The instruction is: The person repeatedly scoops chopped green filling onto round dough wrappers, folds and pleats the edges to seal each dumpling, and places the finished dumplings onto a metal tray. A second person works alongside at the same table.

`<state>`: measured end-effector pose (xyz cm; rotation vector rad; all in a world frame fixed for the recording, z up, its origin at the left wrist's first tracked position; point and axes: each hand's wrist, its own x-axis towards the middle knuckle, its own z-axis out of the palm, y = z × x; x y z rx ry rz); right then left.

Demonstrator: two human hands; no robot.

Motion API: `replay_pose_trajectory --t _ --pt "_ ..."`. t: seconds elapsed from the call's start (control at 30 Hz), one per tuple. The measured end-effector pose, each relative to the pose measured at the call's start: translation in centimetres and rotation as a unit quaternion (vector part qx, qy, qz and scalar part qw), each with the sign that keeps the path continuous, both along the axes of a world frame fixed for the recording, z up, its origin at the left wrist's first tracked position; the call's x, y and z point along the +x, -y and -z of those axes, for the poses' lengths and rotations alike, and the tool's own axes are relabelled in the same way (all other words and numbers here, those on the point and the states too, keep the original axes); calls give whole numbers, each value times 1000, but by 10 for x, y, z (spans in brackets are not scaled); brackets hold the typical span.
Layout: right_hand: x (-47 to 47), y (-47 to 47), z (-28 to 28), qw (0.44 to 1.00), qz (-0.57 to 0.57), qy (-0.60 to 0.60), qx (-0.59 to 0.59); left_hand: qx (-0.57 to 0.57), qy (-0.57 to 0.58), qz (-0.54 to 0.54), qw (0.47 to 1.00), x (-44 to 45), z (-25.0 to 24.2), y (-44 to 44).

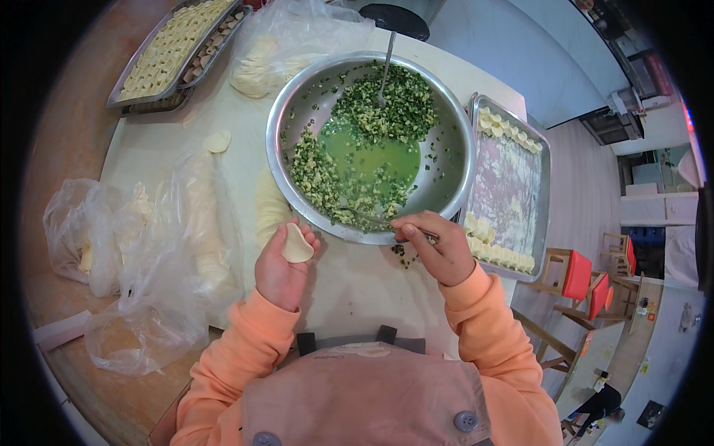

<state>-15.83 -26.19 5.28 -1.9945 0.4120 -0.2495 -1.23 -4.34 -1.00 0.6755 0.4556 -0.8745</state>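
In my left hand (281, 276) lies a round dumpling wrapper (298, 244), slightly curved and bare of filling on its visible side. My right hand (440, 245) grips the handle of a metal utensil (368, 216), whose tip is sunk in chopped filling near the bowl's front rim. The large stainless steel bowl (454, 189) holds chopped green and pale filling (385, 106) with a pool of greenish liquid (379, 161) in the middle. A second metal utensil (389, 61) stands in the heap at the back. Stacked wrappers (270, 206) sit beside the bowl, left of it.
To the right, a floured metal tray (505, 184) carries rows of dumplings along two ends. Plastic bags of wrappers (203, 223) lie at the left, another bag (268, 61) behind. Filled trays (173, 50) are stacked back left. A loose wrapper (217, 141) rests on the table (357, 295).
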Motion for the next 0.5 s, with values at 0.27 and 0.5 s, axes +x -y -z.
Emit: replay_pose_trajectory --t 0.27,0.5 --pt "-20 -26 7 975 138 8 176 -41 -29 88 995 -21 -5 28" --pt "-50 -48 6 990 26 132 -45 -59 -11 82 995 -23 -23 37"
